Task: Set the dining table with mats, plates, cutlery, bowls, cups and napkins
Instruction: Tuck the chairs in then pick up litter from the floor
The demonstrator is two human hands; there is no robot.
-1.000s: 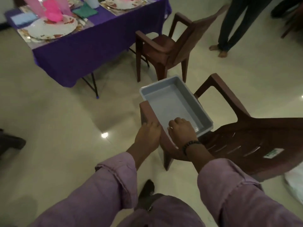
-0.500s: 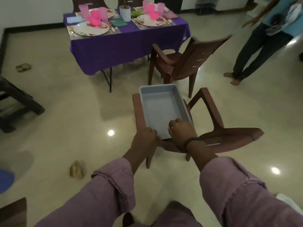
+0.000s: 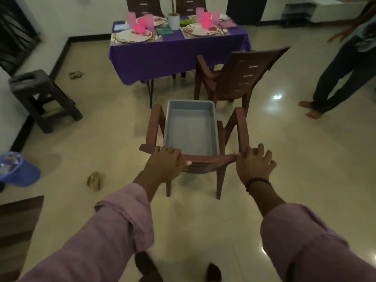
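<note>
Table at twelve o'clock, laid; chair now squared up, both hands spread wider, left hand and right hand gripping backrest; empty tub aboard.

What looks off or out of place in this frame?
An empty grey tub sits on the seat of the near chair, whose backrest both hands grip: left hand, right hand. Crumpled brownish scraps lie on the floor. The table looks orderly; nothing spilled.
</note>
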